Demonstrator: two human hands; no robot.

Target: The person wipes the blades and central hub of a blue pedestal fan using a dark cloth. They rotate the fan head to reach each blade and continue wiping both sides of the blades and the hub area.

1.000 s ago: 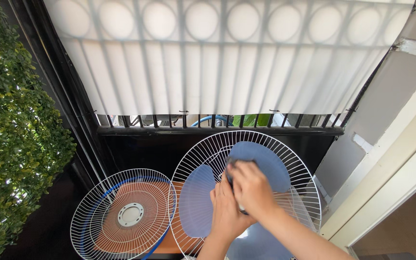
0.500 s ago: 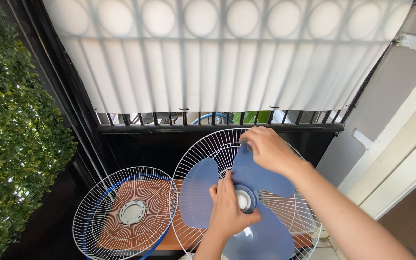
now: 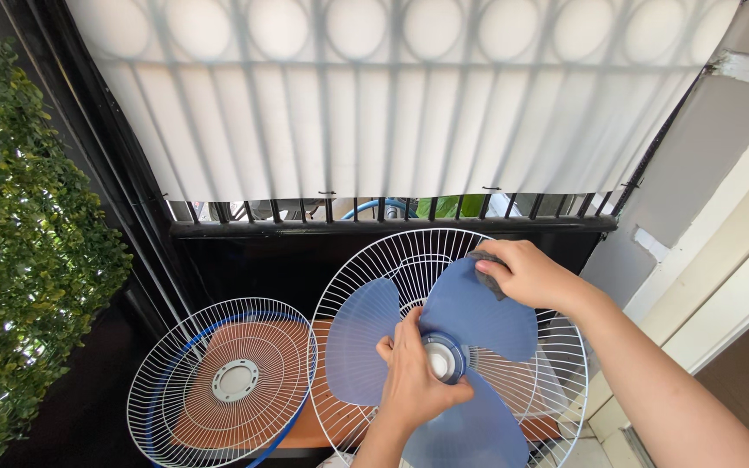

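Head view only: left hand point(image 3: 413, 381) is wrapped around the hub point(image 3: 442, 358) of a blue fan blade point(image 3: 478, 316), fingers curled w/ thumb toward centre, prob. to stop the blade spinning while it is worked on. Right hand point(image 3: 526, 273) is closed around a small dark grey cloth point(image 3: 489, 270), pressed on the outer tip of the upper blade lobe, so the grip looks like a wiping hold, cloth flat to the surface. Blade sits in front of a white wire grille point(image 3: 392, 260) that stands tilted, leaning back toward the black railing point(image 3: 392, 227); blade face is turned up toward the camera, hub axis pointing roughly at the viewer. The lobe under the cloth has its long axis running from hub up and right; a second lobe points left, a third down toward frame bottom. Second grille w/ blue rim point(image 3: 227, 381) lies nearly flat just left, its edge touching or overlapping the first, can't tell which. Both rest over an orange-brown surface point(image 3: 305, 429). Green hedge wall point(image 3: 19, 260) at far left, white cloth screen point(image 3: 392, 95) hung on the railing above.
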